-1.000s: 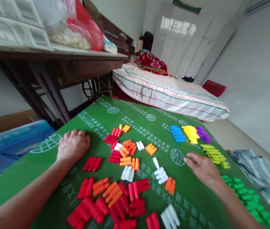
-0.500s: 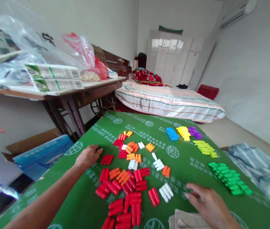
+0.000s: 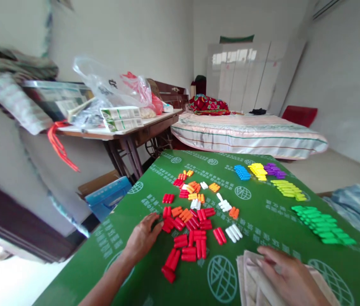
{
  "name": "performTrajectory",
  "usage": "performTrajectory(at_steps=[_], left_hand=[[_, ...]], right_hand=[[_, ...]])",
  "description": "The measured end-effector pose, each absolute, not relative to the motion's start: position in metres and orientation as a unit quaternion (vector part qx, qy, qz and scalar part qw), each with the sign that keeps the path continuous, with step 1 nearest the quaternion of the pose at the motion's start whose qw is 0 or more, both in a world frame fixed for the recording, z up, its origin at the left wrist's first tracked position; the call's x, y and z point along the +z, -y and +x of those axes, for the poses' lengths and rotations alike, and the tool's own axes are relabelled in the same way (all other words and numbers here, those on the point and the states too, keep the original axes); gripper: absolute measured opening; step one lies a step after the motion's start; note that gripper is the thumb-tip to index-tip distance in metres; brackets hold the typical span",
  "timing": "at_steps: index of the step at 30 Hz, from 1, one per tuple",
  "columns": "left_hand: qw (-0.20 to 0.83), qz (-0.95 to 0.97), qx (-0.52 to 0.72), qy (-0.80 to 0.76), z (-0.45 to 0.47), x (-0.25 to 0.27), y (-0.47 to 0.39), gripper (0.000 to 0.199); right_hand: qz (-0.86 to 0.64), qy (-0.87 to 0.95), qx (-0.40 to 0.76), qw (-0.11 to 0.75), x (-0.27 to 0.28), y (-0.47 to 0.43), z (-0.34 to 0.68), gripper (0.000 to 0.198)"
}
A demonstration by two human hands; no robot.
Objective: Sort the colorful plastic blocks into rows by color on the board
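On the green bench (image 3: 84, 276), red cylindrical pieces (image 3: 168, 225) lie just beside the left hand (image 3: 144, 236), its fingers loosely spread. The right hand (image 3: 290, 276) covers part of a folded cloth (image 3: 250, 276); whether it pinches the fabric, I cannot tell. White cylindrical pieces (image 3: 233, 233) lie between the hands, beyond the cloth.
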State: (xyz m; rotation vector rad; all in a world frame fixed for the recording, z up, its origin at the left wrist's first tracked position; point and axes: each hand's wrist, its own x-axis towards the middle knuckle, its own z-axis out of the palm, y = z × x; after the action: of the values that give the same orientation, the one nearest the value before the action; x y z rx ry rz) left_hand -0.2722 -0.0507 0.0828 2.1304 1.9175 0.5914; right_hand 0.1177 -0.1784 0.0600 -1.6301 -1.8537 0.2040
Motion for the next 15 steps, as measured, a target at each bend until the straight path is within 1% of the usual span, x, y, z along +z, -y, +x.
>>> performTrajectory(at_steps=[8,12,15], left_hand=[[0.107,0.730,0.248,-0.628,-0.249,0.069,0.097,0.048],[0.080,0.719,0.299,-0.622,-0.244,0.054,0.108,0.050],[0.047,0.717,0.324,-0.615,-0.243,0.041,0.113,0.045]], right_hand=[[-0.563,0.733,-0.022,0.381,0.073,0.193,0.115,0.024],[-0.549,0.743,-0.019,0.382,0.069,0.193,0.110,0.022],[-0.549,0.745,-0.016,0.379,0.064,0.190,0.103,0.023]])
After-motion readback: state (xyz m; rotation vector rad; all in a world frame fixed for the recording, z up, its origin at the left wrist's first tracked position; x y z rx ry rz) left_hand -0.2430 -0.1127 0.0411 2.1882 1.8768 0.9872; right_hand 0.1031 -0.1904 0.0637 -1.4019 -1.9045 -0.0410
